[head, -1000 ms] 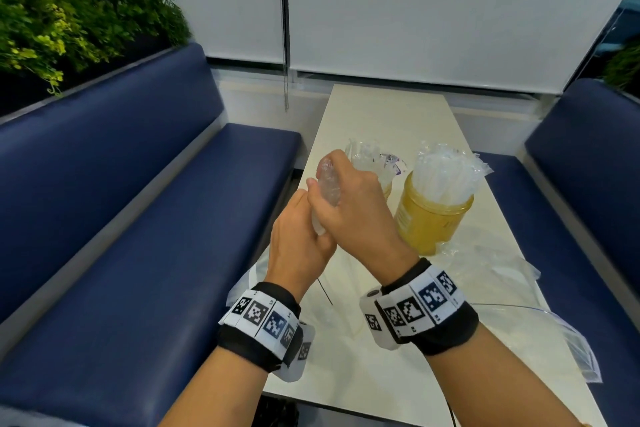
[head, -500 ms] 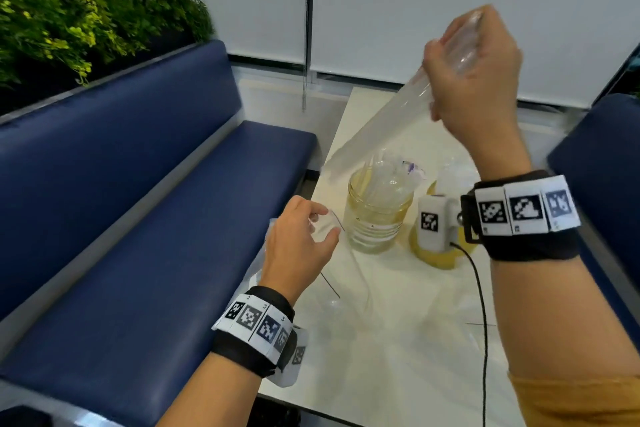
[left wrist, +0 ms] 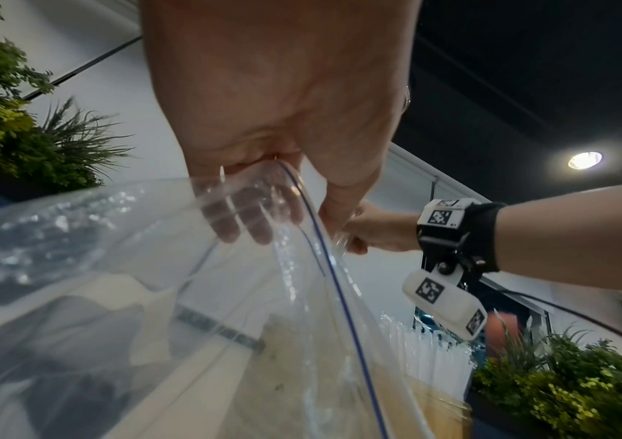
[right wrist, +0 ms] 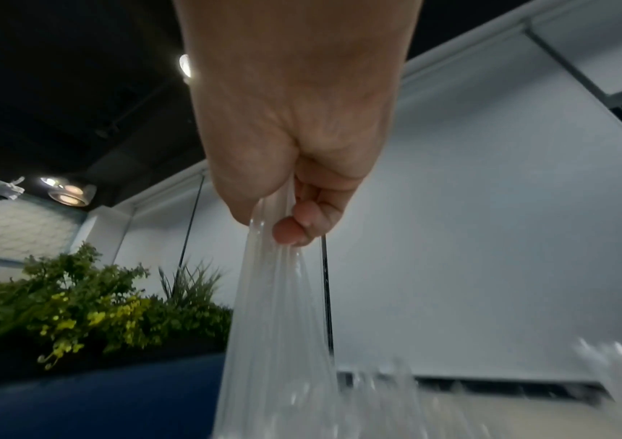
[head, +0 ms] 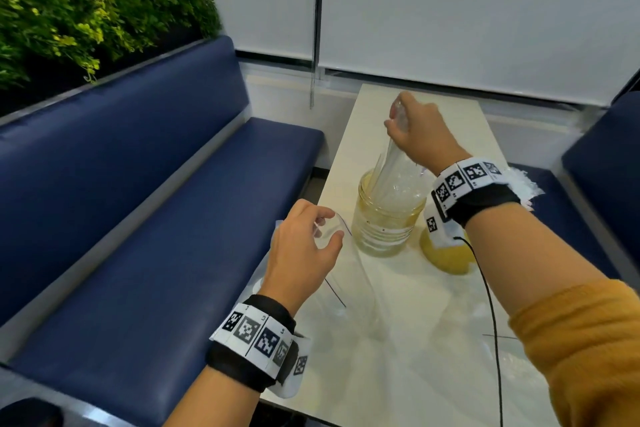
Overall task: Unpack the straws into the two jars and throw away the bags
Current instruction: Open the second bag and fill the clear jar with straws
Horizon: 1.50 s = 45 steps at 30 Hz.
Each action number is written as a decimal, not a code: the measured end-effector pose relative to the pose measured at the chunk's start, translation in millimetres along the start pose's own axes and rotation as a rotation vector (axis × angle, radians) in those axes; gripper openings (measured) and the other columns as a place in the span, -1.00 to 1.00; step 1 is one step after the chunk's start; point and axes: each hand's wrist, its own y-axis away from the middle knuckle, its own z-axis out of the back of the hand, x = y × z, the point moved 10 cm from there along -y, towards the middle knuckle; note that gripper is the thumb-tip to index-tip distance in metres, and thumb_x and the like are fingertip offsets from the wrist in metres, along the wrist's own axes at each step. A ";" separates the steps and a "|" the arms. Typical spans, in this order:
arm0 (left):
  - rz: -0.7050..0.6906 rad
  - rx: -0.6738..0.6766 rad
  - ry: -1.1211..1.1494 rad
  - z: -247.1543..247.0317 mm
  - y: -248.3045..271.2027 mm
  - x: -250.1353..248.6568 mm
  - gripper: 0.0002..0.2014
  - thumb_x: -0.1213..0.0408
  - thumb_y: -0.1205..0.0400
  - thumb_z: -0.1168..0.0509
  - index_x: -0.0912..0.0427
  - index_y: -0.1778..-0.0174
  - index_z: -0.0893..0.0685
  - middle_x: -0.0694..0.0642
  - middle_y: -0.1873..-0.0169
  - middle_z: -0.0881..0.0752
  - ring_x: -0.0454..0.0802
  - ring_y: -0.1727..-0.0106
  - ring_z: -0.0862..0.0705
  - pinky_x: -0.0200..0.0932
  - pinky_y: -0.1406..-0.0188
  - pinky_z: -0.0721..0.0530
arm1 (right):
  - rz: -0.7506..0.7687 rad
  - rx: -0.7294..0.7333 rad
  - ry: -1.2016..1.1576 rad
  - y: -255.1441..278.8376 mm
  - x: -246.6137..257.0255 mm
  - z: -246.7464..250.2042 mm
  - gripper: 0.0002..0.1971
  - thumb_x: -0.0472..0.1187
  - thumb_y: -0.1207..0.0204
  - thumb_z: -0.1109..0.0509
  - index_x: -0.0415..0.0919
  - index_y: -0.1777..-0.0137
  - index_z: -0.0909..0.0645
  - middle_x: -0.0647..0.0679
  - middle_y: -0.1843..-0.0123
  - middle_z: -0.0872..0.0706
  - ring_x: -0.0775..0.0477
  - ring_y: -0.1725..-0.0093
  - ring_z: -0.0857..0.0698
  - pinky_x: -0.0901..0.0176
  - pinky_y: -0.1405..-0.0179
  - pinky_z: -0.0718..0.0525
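Note:
My right hand (head: 412,128) grips a bundle of clear straws (head: 391,166) by its top end; the lower ends stand inside the clear glass jar (head: 384,222) on the table. In the right wrist view the fingers (right wrist: 302,219) curl round the straws (right wrist: 272,312). A yellow jar (head: 446,253) with white straws (left wrist: 429,353) stands to the right, partly behind my right wrist. My left hand (head: 311,239) holds the rim of an empty clear zip bag (head: 346,291) at the table's left edge; the fingers (left wrist: 249,216) show through the bag (left wrist: 151,297).
The pale table (head: 408,340) runs between two blue benches (head: 149,218), the right one (head: 602,166) close by my right arm. More clear plastic (head: 498,357) lies on the near table. Plants (head: 69,10) stand behind the left bench. A blind cord (head: 313,45) hangs at the wall.
My right hand, which had pulled the straw bundle out of the bag and raised it high, has come down and set its lower end into the clear jar. The left hand stays on the bag.

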 end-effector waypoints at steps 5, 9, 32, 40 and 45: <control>-0.002 0.011 0.004 -1.0 -1.1 -2.0 -0.76 0.05 -0.62 -0.45 -0.08 -0.18 -0.67 -0.24 0.00 -0.55 -0.33 0.04 -0.59 -0.52 0.15 -0.49 | -0.115 0.132 0.021 28.7 -38.1 -53.6 -0.72 0.01 -0.63 -0.39 -0.19 -0.15 -0.54 -0.19 0.03 -0.74 -0.14 0.22 -0.72 0.10 0.25 -0.67; -0.001 0.011 0.017 0.7 -2.1 -0.6 -0.78 0.06 -0.63 -0.45 -0.06 -0.16 -0.68 -0.21 -0.01 -0.57 -0.31 0.03 -0.61 -0.48 0.12 -0.54 | -0.120 0.110 0.293 41.6 -46.1 -64.2 -0.53 0.23 -0.60 -0.31 -0.21 -0.13 -0.65 -0.16 -0.04 -0.71 -0.23 -0.08 -0.63 0.07 0.15 -0.55; -0.083 0.175 -0.117 -21.1 -7.6 -27.3 -0.51 0.39 -0.56 -0.41 -0.08 -0.39 -0.61 -0.26 -0.17 -0.54 -0.26 -0.14 -0.56 -0.43 -0.07 -0.58 | -0.102 0.102 0.233 54.8 -24.8 -38.8 -0.55 0.23 -0.60 -0.29 0.01 -0.36 -0.67 -0.07 -0.45 -0.57 -0.21 -0.52 -0.40 -0.22 -0.55 -0.36; -0.124 0.260 -0.254 -26.8 -7.1 -46.6 -0.25 0.52 -0.41 -0.35 -0.09 -0.54 -0.53 -0.25 -0.32 -0.53 -0.13 -0.27 -0.49 -0.11 -0.06 -0.68 | -0.366 0.877 -0.336 160.0 34.9 -69.9 -0.75 -0.17 -0.66 -0.36 -0.35 -0.02 -0.78 -0.20 0.13 -0.87 -0.11 0.22 -0.85 0.09 0.20 -0.82; -0.149 0.314 -0.173 -34.1 1.5 -59.0 -0.20 0.58 -0.39 -0.35 -0.05 -0.58 -0.52 -0.23 -0.36 -0.52 -0.19 -0.27 -0.53 -0.19 0.00 -0.69 | -0.302 0.897 0.100 197.9 31.0 -137.0 -0.54 -0.01 -0.64 -0.29 -0.21 -0.47 -0.57 -0.17 -0.39 -0.67 -0.25 -0.32 -0.67 -0.05 -0.25 -0.64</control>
